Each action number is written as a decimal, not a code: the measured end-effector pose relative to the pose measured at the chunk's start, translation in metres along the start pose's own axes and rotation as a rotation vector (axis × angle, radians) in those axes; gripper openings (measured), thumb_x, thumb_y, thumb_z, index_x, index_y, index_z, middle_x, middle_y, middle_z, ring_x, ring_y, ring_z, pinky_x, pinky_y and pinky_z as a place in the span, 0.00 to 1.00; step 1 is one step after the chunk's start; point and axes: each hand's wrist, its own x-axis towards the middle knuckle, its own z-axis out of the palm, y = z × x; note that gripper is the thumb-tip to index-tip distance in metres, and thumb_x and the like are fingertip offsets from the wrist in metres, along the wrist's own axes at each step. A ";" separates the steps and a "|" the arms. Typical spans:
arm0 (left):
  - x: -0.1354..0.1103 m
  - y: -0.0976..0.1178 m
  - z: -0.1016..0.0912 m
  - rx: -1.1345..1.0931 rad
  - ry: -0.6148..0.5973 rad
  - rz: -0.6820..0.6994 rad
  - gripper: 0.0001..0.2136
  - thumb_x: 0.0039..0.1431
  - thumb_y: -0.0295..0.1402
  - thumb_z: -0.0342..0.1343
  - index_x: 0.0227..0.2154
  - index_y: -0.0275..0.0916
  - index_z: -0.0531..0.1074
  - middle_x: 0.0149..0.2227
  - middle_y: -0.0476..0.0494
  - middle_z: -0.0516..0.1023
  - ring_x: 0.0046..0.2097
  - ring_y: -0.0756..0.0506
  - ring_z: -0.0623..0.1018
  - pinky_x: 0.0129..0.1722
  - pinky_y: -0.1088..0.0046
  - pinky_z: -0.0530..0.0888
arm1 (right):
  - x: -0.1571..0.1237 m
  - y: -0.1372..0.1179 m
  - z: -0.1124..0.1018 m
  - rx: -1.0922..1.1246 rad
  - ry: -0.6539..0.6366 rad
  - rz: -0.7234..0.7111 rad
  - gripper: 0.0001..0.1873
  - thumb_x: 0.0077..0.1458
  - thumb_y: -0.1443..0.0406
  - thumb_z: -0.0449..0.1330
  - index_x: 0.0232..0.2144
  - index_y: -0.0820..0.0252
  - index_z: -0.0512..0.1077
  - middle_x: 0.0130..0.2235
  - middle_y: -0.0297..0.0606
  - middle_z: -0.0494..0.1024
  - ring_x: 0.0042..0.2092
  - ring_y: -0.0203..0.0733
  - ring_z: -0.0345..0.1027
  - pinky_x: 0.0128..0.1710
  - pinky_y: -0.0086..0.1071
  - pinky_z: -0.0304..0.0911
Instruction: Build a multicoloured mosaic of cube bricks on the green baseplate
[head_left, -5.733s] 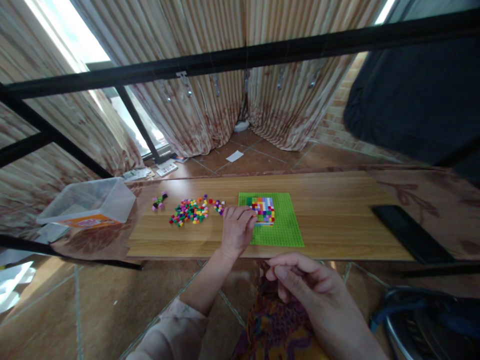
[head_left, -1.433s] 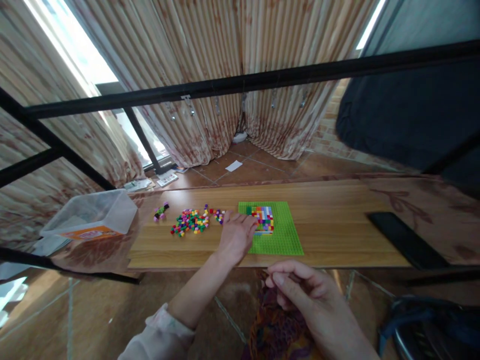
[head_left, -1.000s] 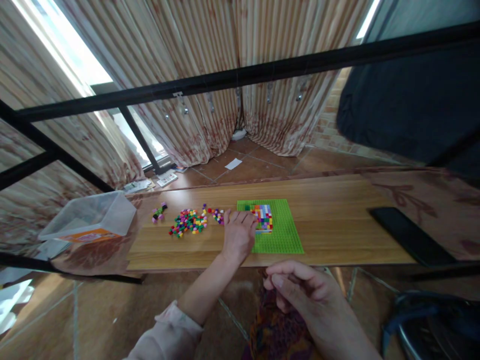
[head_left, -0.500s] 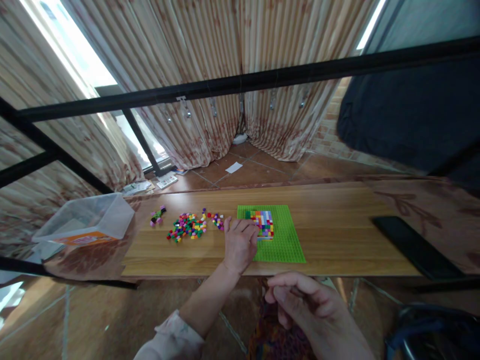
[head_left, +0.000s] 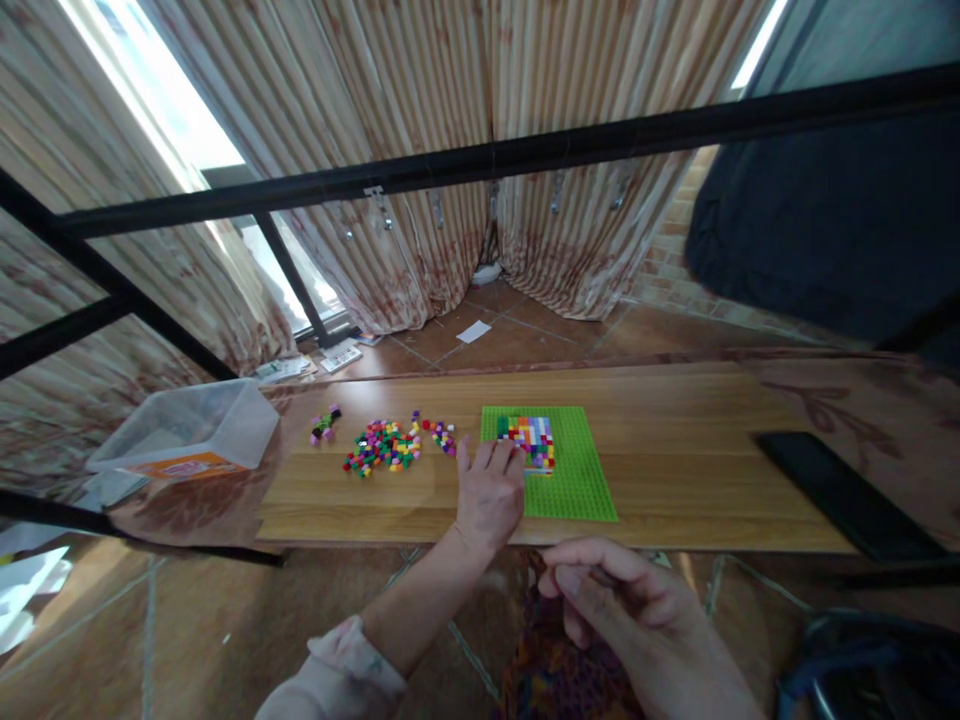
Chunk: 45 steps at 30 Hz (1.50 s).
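My left hand [head_left: 491, 492] reaches over the left edge of the green baseplate [head_left: 577, 480]. Its fingers bend down at the left side of a patch of small multicoloured bricks [head_left: 538, 440] fixed on the plate. The fingertips and thumb are hidden, so anything between them is out of sight. Nearer to me, in front of the table edge, my right hand [head_left: 626, 600] is closed, thumb against curled forefinger; what it pinches, if anything, is too small to make out. Left of the plate lie a large heap of loose bricks [head_left: 382, 447] and a smaller group [head_left: 442, 438].
A few bricks [head_left: 325, 424] lie apart at the left of the wooden table [head_left: 675, 450]. Beyond that end stands a clear plastic bin [head_left: 195, 425] with an orange label. A dark phone-like slab [head_left: 847, 490] rests at the right. A black metal bar [head_left: 450, 170] crosses behind the table.
The whole scene has shifted slightly in view. My left hand has edged towards the brick patch, its fingers lower beside it. My right hand keeps its pinched shape.
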 end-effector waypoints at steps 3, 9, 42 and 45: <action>0.003 0.002 -0.001 0.034 -0.015 0.013 0.11 0.60 0.27 0.47 0.40 0.41 0.73 0.44 0.40 0.75 0.45 0.42 0.72 0.55 0.49 0.58 | 0.001 0.002 -0.002 -0.035 -0.035 -0.012 0.14 0.50 0.53 0.63 0.32 0.57 0.77 0.29 0.37 0.79 0.24 0.33 0.65 0.24 0.26 0.60; 0.011 0.007 -0.004 0.090 -0.073 0.039 0.10 0.61 0.26 0.46 0.38 0.37 0.72 0.41 0.40 0.75 0.45 0.41 0.72 0.54 0.48 0.60 | -0.002 -0.002 -0.001 -0.036 0.012 -0.027 0.12 0.49 0.55 0.65 0.30 0.58 0.77 0.28 0.35 0.78 0.24 0.30 0.64 0.24 0.23 0.59; -0.015 0.011 0.010 0.080 -0.171 -0.050 0.24 0.60 0.22 0.39 0.60 0.36 0.56 0.60 0.40 0.63 0.57 0.41 0.64 0.57 0.48 0.60 | -0.004 0.002 -0.001 -0.072 0.016 -0.066 0.14 0.47 0.55 0.65 0.31 0.59 0.77 0.28 0.35 0.78 0.24 0.30 0.64 0.24 0.23 0.59; -0.011 0.009 0.004 0.006 -0.195 -0.060 0.25 0.57 0.22 0.43 0.59 0.36 0.57 0.60 0.39 0.64 0.57 0.40 0.64 0.56 0.52 0.62 | -0.006 0.003 0.000 -0.084 0.033 -0.079 0.13 0.49 0.55 0.64 0.32 0.59 0.77 0.28 0.34 0.78 0.24 0.30 0.63 0.24 0.23 0.59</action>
